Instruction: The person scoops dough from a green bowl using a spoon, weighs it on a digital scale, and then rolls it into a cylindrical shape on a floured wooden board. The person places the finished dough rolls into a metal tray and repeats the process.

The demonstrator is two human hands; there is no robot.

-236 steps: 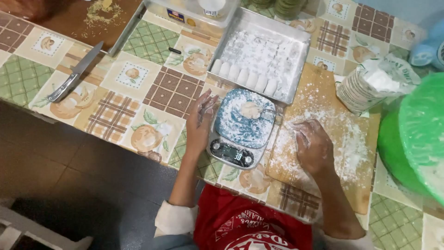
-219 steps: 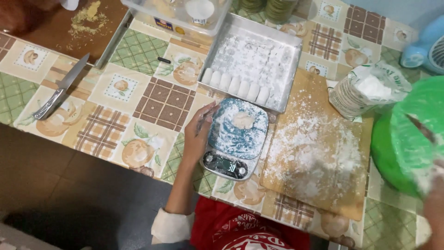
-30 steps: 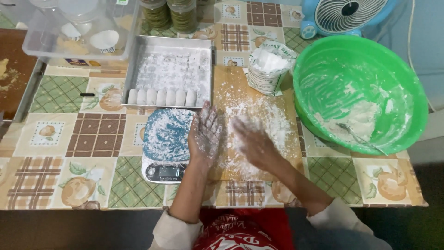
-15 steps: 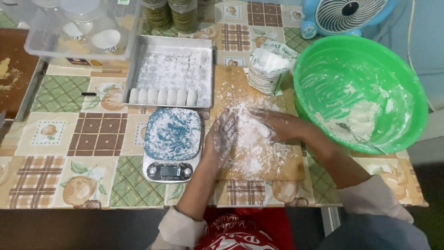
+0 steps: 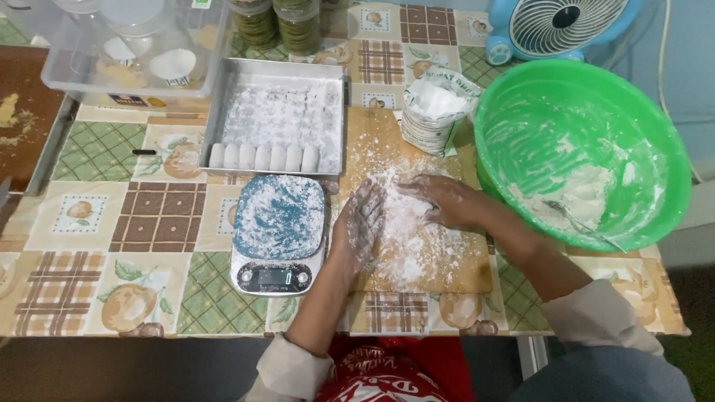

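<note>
Both my hands are dusted white and rest on a floured wooden board (image 5: 463, 269). My left hand (image 5: 360, 225) stands on its edge at the board's left side, fingers straight, next to a heap of flour (image 5: 406, 223). My right hand (image 5: 441, 201) lies palm down on the heap's far side. Whether any dough lies under it is hidden. Just left of the board sits a flour-covered blue kitchen scale (image 5: 279, 223) with nothing on it. Behind the scale, a metal tray (image 5: 275, 68) holds a row of small white dough pieces (image 5: 264, 156).
An open bag of flour (image 5: 436, 108) stands at the board's far edge. A big green bowl (image 5: 521, 97) with dough remnants and a spoon (image 5: 581, 223) fills the right side. A fan (image 5: 558, 26), jars (image 5: 279, 22) and a clear plastic box (image 5: 134, 52) line the back.
Over the last second my right hand swung from the near side of the board to the far right side of the flour heap. My left hand stayed at the board's left edge.
</note>
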